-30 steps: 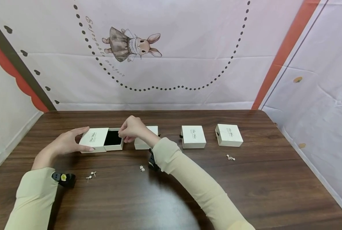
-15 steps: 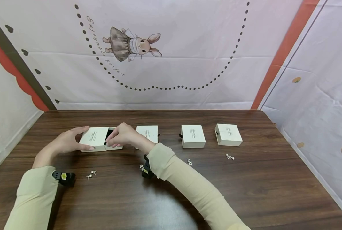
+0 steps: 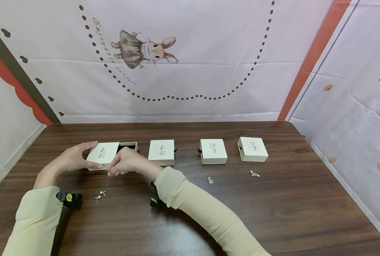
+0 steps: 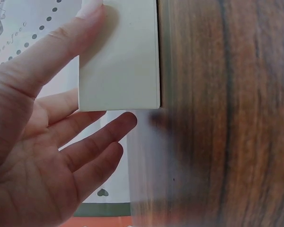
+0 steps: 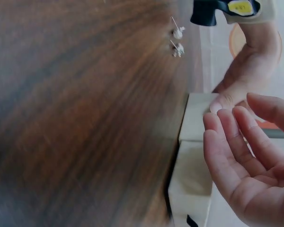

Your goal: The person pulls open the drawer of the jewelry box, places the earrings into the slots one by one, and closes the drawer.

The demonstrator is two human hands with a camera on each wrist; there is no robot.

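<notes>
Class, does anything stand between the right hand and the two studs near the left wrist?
Nothing visible does: only tabletop shows between the right hand and the two studs. The left hand, on the box, lies off that line.

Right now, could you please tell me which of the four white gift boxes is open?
The leftmost gift box, held by the left hand: its drawer is partly out, while the other three look closed.

Left hand point(image 3: 68, 159) with thumb and fingers spread apart, right hand point(image 3: 127, 161) near it, loosely curved.
</notes>
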